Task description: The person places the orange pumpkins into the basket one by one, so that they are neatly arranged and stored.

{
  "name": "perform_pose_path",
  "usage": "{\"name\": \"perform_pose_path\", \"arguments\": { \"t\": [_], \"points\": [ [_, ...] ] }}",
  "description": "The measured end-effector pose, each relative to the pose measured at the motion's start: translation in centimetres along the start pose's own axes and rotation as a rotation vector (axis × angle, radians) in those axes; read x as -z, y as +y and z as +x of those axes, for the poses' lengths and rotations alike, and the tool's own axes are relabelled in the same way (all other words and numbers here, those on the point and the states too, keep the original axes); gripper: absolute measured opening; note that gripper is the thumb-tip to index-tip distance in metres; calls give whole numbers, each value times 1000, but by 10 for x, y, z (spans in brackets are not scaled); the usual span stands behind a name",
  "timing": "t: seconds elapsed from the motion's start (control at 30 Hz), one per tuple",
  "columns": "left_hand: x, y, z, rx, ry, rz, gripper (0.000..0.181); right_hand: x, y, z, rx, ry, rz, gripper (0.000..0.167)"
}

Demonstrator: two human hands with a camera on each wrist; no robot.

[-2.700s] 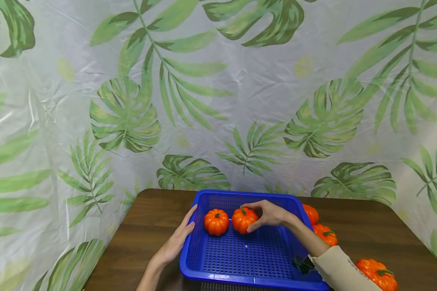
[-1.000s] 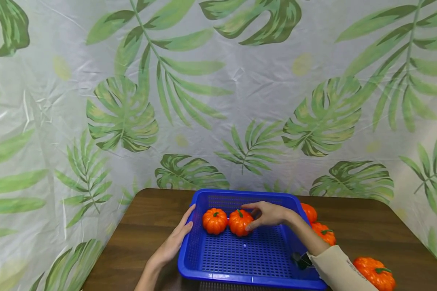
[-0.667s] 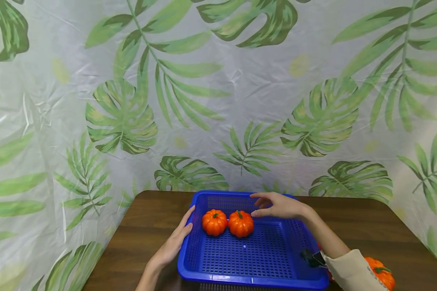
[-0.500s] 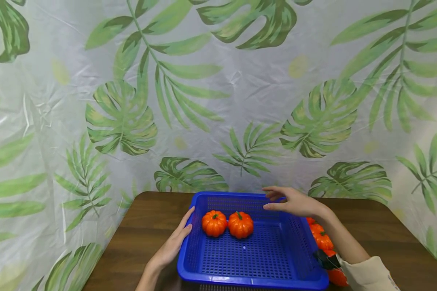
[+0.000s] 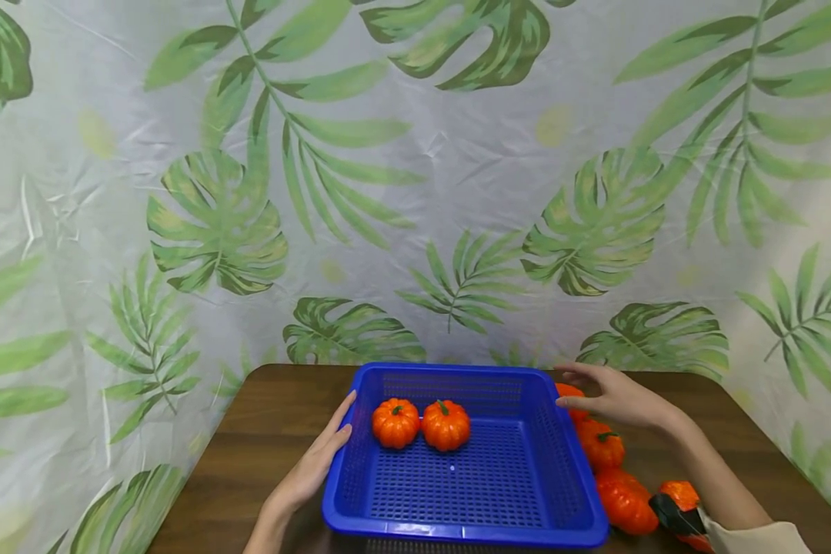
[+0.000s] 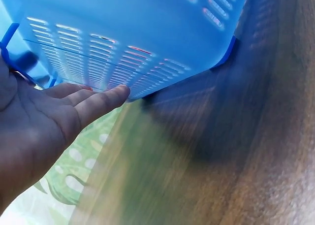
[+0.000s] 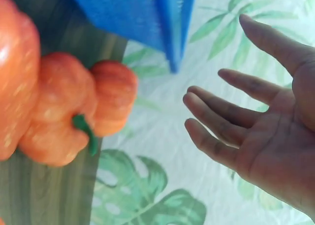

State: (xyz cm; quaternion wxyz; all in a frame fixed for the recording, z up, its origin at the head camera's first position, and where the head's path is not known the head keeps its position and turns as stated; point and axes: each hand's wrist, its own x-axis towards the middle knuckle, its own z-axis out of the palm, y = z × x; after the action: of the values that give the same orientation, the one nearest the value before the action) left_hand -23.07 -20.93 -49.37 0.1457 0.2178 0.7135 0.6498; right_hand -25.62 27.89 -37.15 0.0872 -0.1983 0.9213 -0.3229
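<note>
A blue plastic basket (image 5: pixel 457 531) with slotted walls holds two small orange pumpkins side by side near its back left, the left pumpkin (image 5: pixel 395 423) and the right pumpkin (image 5: pixel 446 425). My left hand (image 5: pixel 312 465) rests against the basket's left side; in the left wrist view its fingers lie extended along the slotted wall. My right hand (image 5: pixel 619 394) hovers past the basket's right rim, above the far pumpkin (image 5: pixel 569 400) outside it. Its fingers are spread and hold nothing, as the right wrist view shows the bare palm (image 7: pixel 275 136).
More pumpkins line the basket's right side: one with a green stem (image 5: pixel 601 446), a larger one (image 5: pixel 625 502), and another (image 5: pixel 680 496) partly hidden by a dark wrist device (image 5: pixel 675 517). All rest on a brown wooden table (image 5: pixel 249 431) before a leaf-patterned curtain (image 5: pixel 360 192).
My right hand let go of the right pumpkin beside the other one in the basket, then rose and moved right, out over the pumpkins outside. My left hand stays at the basket's side.
</note>
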Motion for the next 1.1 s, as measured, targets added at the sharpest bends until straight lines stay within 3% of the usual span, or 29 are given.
{"name": "perform_pose_path", "arguments": {
  "t": [0.27, 0.7, 1.1],
  "points": [
    [8, 2, -5, 12, 20, 16, 59, 0, 32, 4, -11, 42, -62, 66],
    [13, -1, -9, 9, 23, 19, 60, -6, 63, 31, -10, 18, -150, 57],
    [11, 1, -6, 12, 21, 25, 60, -14, 79, 44, -123, -55, -76, 70]
  ]
}}
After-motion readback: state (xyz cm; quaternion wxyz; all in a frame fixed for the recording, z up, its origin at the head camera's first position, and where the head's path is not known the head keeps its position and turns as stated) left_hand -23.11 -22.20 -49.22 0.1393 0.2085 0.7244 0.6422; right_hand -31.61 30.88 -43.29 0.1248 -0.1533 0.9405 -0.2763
